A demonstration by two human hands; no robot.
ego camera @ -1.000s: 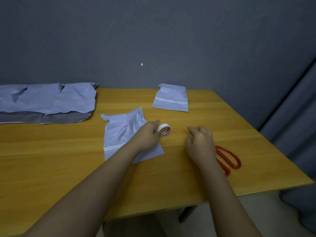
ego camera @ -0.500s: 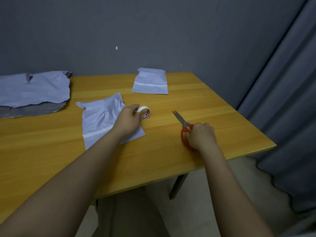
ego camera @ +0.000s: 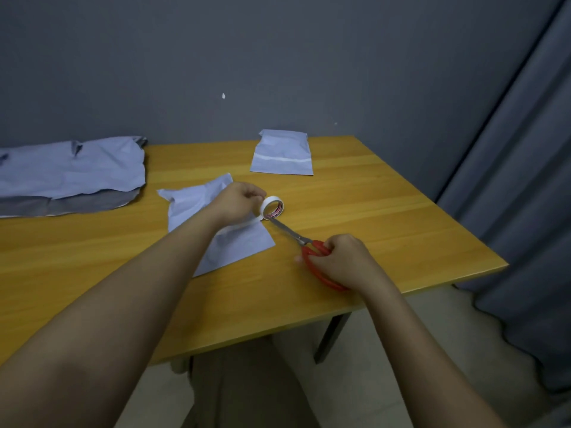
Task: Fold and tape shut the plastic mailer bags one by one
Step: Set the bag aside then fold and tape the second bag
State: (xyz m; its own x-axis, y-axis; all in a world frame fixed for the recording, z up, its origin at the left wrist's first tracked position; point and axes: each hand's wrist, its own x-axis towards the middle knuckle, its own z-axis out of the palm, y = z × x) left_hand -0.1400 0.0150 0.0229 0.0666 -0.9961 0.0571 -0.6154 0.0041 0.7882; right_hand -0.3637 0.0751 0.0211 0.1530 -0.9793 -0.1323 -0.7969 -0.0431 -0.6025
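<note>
Your left hand (ego camera: 238, 200) pinches tape roll (ego camera: 272, 207) | right hand (ego camera: 340, 261) grips scissors (ego camera: 296, 237) | blades point 10 o'clock at the tape strip.

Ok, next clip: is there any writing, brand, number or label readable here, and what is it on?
Nothing can be read in this view.
Tape roll: red and dark print on the inner core, too small and blurred to make out.
Scissors, folded bag under the left hand, taped bag at the back, bag pile and table: no print visible.
</note>
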